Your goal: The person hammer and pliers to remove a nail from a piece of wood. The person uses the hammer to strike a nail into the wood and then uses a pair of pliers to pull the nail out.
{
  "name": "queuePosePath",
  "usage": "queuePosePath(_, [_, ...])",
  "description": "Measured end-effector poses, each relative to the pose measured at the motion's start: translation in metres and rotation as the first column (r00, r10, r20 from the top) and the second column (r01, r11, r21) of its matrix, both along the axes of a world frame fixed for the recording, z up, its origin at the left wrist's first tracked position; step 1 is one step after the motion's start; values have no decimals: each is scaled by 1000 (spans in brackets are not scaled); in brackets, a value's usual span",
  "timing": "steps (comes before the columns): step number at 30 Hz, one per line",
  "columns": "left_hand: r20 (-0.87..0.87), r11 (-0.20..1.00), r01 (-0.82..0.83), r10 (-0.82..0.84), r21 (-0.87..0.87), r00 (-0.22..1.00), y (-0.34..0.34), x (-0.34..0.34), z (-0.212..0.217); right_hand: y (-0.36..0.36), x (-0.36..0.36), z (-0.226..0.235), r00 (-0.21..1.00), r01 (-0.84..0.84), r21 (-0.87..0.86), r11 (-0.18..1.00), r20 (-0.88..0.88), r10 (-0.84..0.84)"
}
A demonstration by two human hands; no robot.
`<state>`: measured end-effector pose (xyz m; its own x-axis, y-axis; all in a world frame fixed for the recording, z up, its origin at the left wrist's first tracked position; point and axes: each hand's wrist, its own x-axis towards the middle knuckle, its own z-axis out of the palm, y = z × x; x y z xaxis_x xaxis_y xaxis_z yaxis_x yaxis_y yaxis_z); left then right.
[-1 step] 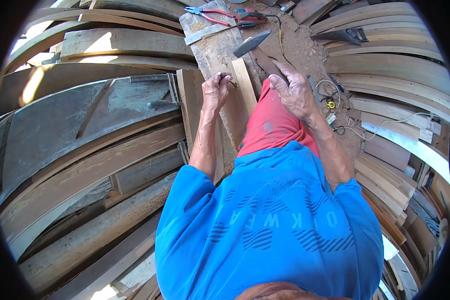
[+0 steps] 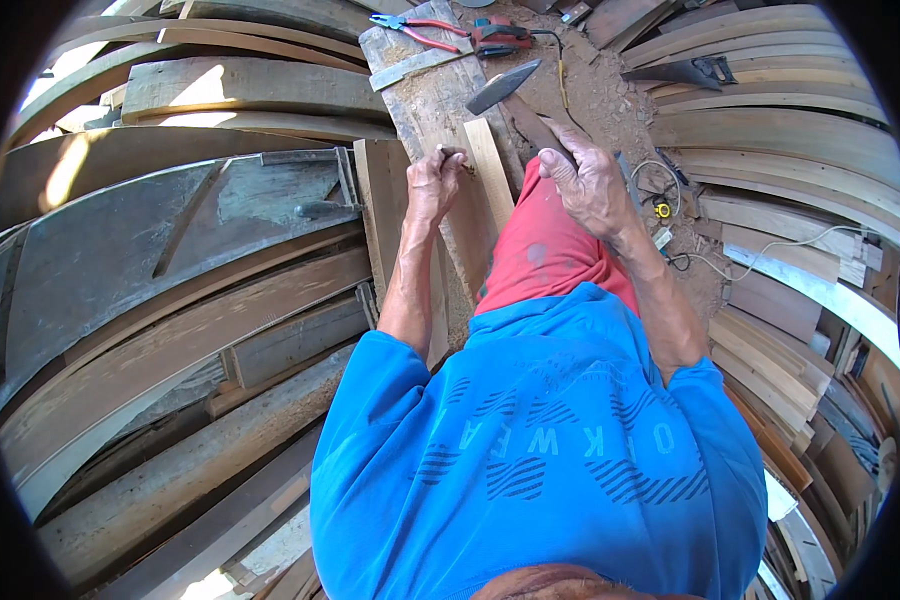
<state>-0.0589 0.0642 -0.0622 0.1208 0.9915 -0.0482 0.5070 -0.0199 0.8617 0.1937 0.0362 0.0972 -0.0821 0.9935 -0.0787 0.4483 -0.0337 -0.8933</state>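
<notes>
My left hand (image 2: 433, 187) pinches a small dark nail (image 2: 456, 154) upright against a pale wood strip (image 2: 490, 172). The strip lies on a weathered grey plank (image 2: 422, 100) in front of me. My right hand (image 2: 592, 182) is closed around the wooden handle of a hammer (image 2: 503, 87), whose dark steel head hangs just above and to the right of the nail. My red shorts and blue shirt fill the lower middle.
Red-handled pliers (image 2: 425, 25) and a red power tool (image 2: 500, 34) lie at the far end of the plank. Curved wooden planks are stacked left and right. A handsaw (image 2: 685, 72) rests upper right, a white cable (image 2: 770, 250) and small yellow item (image 2: 662, 210) beside my right knee.
</notes>
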Motion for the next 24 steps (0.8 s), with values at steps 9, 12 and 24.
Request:
queuePosePath(9, [-71,993,113,-115,-36,991,1,-1,1,16,-6,4,992,-122,12,993,17,121])
queuePosePath(12, [-68,991,113,-108,76,992,0,3,4,22,-12,-5,991,-134,132,982,-3,136])
queuePosePath(24, [-13,993,63,-63,96,998,-8,9,13,26,-15,0,940,-283,104,953,227,255])
